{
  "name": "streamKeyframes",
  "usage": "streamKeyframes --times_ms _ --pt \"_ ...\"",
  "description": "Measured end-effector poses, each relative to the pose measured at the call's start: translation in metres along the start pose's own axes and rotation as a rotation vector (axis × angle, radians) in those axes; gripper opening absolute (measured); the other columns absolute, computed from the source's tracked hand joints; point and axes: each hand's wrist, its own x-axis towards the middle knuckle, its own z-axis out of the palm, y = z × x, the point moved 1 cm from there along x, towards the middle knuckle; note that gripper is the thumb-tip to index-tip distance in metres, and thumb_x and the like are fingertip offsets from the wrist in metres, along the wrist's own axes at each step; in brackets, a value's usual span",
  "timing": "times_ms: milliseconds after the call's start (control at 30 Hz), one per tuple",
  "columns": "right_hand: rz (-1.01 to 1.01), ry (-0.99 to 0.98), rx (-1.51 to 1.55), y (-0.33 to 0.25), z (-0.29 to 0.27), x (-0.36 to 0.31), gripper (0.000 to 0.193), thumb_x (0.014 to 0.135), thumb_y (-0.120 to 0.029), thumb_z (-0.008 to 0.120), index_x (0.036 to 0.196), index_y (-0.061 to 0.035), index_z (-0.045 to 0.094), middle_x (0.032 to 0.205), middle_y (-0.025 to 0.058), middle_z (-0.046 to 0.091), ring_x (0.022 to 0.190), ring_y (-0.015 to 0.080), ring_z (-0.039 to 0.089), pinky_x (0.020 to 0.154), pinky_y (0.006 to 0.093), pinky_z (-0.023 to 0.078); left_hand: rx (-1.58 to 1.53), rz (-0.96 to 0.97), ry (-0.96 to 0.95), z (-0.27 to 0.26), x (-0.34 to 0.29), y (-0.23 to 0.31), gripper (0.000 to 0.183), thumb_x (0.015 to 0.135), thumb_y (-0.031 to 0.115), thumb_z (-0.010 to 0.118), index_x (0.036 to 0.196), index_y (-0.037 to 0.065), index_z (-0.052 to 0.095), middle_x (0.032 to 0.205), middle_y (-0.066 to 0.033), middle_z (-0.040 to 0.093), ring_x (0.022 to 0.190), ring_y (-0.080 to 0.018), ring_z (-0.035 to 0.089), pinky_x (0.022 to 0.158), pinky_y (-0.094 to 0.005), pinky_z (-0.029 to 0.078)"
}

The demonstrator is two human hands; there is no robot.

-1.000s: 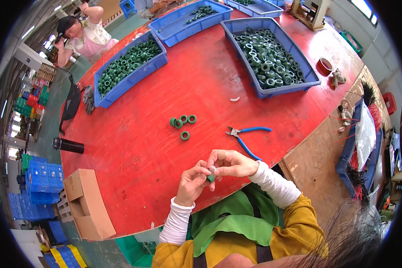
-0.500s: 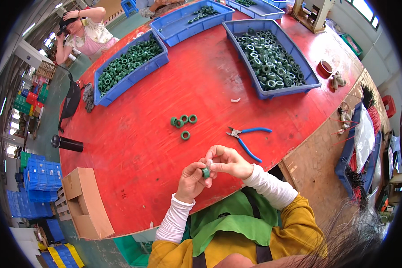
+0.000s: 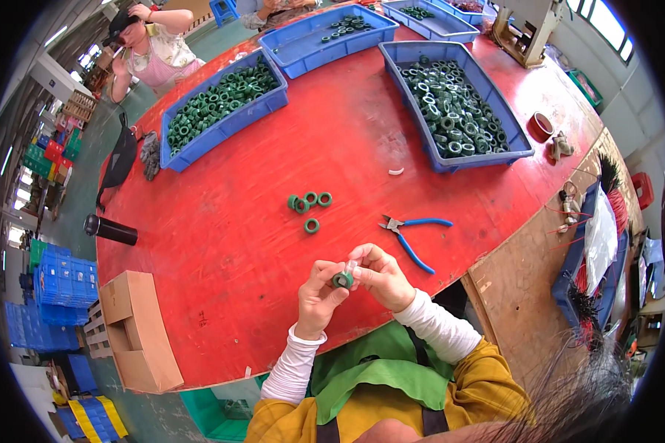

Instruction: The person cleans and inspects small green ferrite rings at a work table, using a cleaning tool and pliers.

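Close to the table's near edge, my left hand [image 3: 318,301] is closed, its thumb and fingers gripping a green ring [image 3: 342,280]. Its hole faces up toward me. My right hand [image 3: 389,283] touches the other side, thumb and forefinger pinched on a small whitish, see-through piece [image 3: 352,266] at the ring's upper edge; whether this is tape or film is too small to tell. Beyond the hands, several loose green rings [image 3: 312,226] lie on the red table [image 3: 236,244]. Right of them rest side cutters with blue handles [image 3: 430,221], jaws apart.
Blue trays of green rings stand at the far left [image 3: 171,161] and far right [image 3: 521,153], with more behind. A black bottle [image 3: 114,231] and a cardboard box [image 3: 151,347] sit at left. A small white piece [image 3: 396,172] lies mid-table. Another person [image 3: 162,63] is across the table.
The green ring has turned in my left hand, so its hole now shows. My right fingers have shifted slightly, and the whitish piece shows more clearly. The whole view has moved a little.
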Motion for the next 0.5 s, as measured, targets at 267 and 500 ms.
streamKeyframes --times_ms 267,500 --pt "-0.045 0.026 -0.100 -0.002 0.007 -0.004 0.021 0.089 -0.005 0.060 0.109 -0.0022 0.053 0.097 0.0034 0.059 0.087 0.0122 0.059 0.074 0.0262 0.051 -0.207 -0.066 0.046 -0.001 -0.001 0.001 0.035 0.090 0.001 0.055 0.125 0.003 0.054 0.109 -0.0054 0.049 0.097 -0.0181 0.058 0.077 -0.0286 0.052" --pt "-0.479 -0.032 -0.949 -0.012 0.013 -0.012 0.025 0.085 -0.008 0.062 0.108 0.0013 0.060 0.102 0.0125 0.057 0.083 0.0188 0.060 0.075 0.0308 0.050 -0.403 -0.116 0.064 0.006 -0.001 0.006 0.033 0.093 0.000 0.049 0.125 0.003 0.054 0.112 -0.0050 0.047 0.104 -0.0186 0.057 0.088 -0.0313 0.051"
